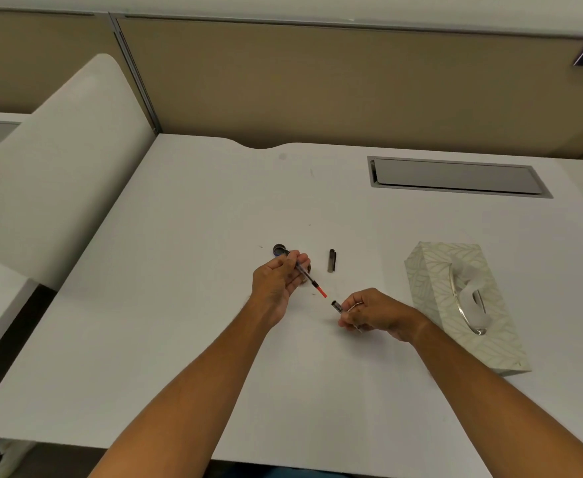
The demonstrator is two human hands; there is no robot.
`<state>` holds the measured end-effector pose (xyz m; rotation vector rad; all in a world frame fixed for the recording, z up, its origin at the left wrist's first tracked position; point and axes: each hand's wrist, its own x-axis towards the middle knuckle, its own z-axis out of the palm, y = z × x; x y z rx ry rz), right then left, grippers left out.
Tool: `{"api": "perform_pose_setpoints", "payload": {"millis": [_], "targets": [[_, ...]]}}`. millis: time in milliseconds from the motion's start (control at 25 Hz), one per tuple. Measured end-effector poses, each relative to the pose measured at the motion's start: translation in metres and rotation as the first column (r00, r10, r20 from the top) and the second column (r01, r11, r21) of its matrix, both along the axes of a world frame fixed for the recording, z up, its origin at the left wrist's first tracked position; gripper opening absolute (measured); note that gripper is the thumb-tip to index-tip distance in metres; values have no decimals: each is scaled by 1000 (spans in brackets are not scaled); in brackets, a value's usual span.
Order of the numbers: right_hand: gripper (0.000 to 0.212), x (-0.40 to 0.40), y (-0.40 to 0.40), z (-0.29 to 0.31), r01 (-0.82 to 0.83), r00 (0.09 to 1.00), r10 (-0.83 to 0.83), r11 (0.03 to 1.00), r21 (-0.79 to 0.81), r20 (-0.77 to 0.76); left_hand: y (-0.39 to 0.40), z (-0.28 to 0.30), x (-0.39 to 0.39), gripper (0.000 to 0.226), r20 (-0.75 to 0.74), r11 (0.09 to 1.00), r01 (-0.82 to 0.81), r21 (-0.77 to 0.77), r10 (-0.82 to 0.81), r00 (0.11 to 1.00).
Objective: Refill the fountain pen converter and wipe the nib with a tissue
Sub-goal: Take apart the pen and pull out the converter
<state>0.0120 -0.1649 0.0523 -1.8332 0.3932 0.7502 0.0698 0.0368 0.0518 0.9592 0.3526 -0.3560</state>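
My left hand [278, 281] holds the pen's front section with its converter [312, 281], whose red end points down and right. My right hand [374, 312] grips the dark pen barrel [336, 306], its open end a short gap from the red tip. Just behind my left hand sits a small dark round ink-bottle lid [279, 250]; the ink bottle itself is mostly hidden by that hand. The pen cap [331, 260] lies on the desk between the hands and farther back. The nib is hidden inside my left hand.
A patterned tissue box [462, 305] with a tissue sticking out lies at the right. A grey cable hatch [455, 176] is set into the white desk [179, 305] at the back right. A tan partition stands behind, a white curved panel at the left.
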Motion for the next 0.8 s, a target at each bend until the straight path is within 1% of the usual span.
{"api": "perform_pose_setpoints", "payload": {"millis": [80, 160, 280, 360, 480, 680, 800], "targets": [[3, 4, -3, -4, 109, 993, -107, 993, -38, 56, 1, 0, 1, 11, -6, 1000, -7, -1, 7, 1000], [6, 9, -3, -9, 236, 965, -226, 970, -61, 134, 0, -1, -1, 11, -16, 1000, 4, 1, -4, 1000], [8, 15, 2, -19, 355, 917, -311, 922, -155, 251, -5, -6, -7, 11, -48, 999, 38, 6, -38, 998], [12, 18, 6, -26, 375, 905, -294, 893, -249, 308, -7, -9, -11, 11, -74, 998, 56, 12, -55, 996], [16, 23, 13, -32, 350, 914, -231, 864, -361, 335, -9, -15, -15, 12, -107, 996, 83, 39, -78, 991], [22, 30, 22, -35, 314, 919, -138, 821, -477, 369, -12, -20, -20, 15, -129, 991, 125, 47, -118, 985], [21, 30, 23, -36, 296, 922, -105, 814, -501, 374, -13, -22, -23, 16, -141, 989, 146, 37, -140, 980]]}}
